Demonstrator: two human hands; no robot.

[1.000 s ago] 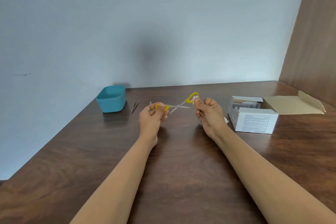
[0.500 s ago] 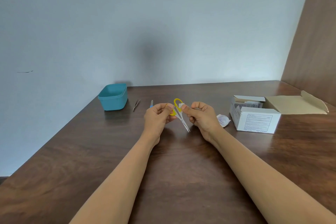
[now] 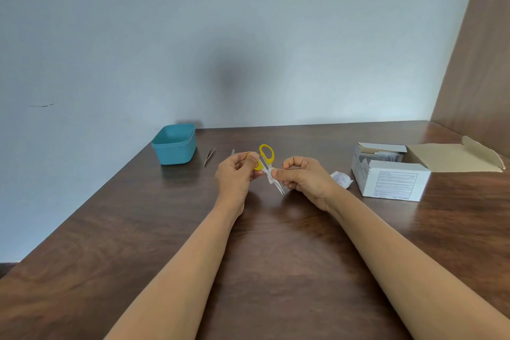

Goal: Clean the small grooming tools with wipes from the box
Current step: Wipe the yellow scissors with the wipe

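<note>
Holding the small scissors [image 3: 267,158] above the tabletop [image 3: 276,243], we pinch one yellow handle loop in our left hand [image 3: 236,175], so that the blades point down and do not swing. Our right hand [image 3: 307,180] pinches a white wipe [image 3: 270,179] around the blades near the pivot, to rub the metal. The blades seem closed, but they are too thin to be sure. The box [image 3: 392,178] stands open at the right, within reach; the tweezers [image 3: 209,156] lie beside the blue tub [image 3: 175,148].

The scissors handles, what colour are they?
Yellow. The scissors have yellow loop handles, seen best in the head view, held by the left hand.
</note>
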